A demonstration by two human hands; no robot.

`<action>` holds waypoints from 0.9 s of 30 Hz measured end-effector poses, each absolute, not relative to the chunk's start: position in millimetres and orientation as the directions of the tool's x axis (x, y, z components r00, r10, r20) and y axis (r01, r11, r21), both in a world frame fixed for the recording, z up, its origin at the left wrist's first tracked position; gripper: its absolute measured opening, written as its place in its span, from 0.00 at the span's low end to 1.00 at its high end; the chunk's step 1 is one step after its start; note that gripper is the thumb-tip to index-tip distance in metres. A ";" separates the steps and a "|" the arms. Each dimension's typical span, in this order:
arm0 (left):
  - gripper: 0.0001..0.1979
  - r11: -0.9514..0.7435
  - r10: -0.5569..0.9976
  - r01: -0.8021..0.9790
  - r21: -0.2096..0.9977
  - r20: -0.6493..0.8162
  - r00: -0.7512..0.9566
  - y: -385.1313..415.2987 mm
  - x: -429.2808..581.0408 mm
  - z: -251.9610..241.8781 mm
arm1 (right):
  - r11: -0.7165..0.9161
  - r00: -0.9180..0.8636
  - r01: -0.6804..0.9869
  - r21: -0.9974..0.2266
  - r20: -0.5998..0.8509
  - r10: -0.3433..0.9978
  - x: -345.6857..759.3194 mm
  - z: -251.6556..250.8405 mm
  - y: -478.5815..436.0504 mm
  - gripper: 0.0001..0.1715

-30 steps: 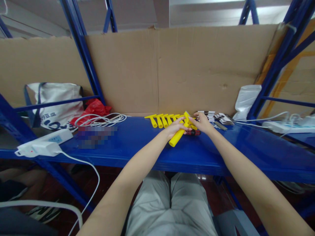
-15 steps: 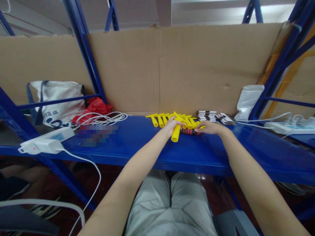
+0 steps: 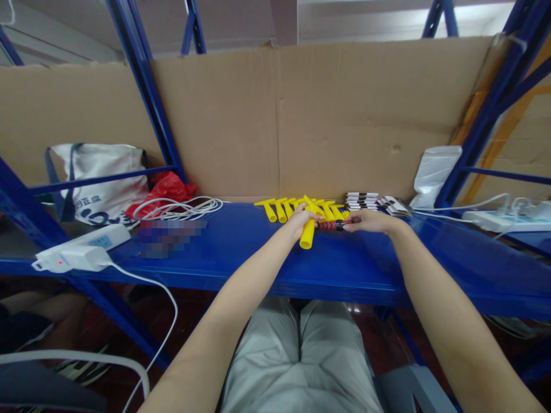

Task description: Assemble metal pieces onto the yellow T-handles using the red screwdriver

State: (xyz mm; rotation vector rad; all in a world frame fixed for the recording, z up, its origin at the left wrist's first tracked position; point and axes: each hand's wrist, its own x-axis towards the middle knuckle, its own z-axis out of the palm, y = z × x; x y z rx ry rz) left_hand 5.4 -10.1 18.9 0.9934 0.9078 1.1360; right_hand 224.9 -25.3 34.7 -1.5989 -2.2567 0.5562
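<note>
My left hand (image 3: pixel 300 219) is closed around a yellow T-shaped plastic piece (image 3: pixel 307 236), whose hollow round end tilts toward me. To its right, a red-and-black patterned rod, perhaps a tool handle (image 3: pixel 330 226), lies level just above or on the blue shelf. The fingertips of my right hand (image 3: pixel 369 222) pinch its dark right end. The rod's left end passes by the yellow piece; I cannot tell whether the two touch. Behind both hands, several more yellow T-shaped pieces (image 3: pixel 282 211) lie in a row, partly hidden.
Stacked black-and-white packets (image 3: pixel 361 201) and a white plastic pouch (image 3: pixel 435 178) are at the back right. A cardboard sheet (image 3: pixel 224 126) walls off the blue shelf (image 3: pixel 241 246). Leftward are coiled white cable (image 3: pixel 176 207), a power strip (image 3: pixel 84 244), a red bag (image 3: pixel 172 186) and a cloth bag (image 3: pixel 103 178).
My right hand's fingers have closed on the end of the red-and-black rod, which has shifted slightly up. My left hand keeps the yellow piece in nearly the same spot.
</note>
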 end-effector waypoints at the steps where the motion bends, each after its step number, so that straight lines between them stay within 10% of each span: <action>1: 0.47 0.125 0.980 -0.288 0.949 -0.073 0.186 -9.3 5.0 18.9 | 0.269 -0.311 0.785 -0.559 0.021 0.950 224.6 36.3 -27.3 0.25; 11: 0.47 0.134 0.976 -0.339 0.931 -0.065 0.209 -9.3 4.9 20.8 | 0.235 0.042 0.525 -0.818 0.300 0.953 229.3 43.5 -25.9 0.25; 27: 0.45 0.141 0.974 -0.302 0.943 -0.077 0.214 -9.1 5.4 13.2 | 0.461 0.579 0.249 -0.852 0.512 0.635 252.0 41.7 -2.1 0.27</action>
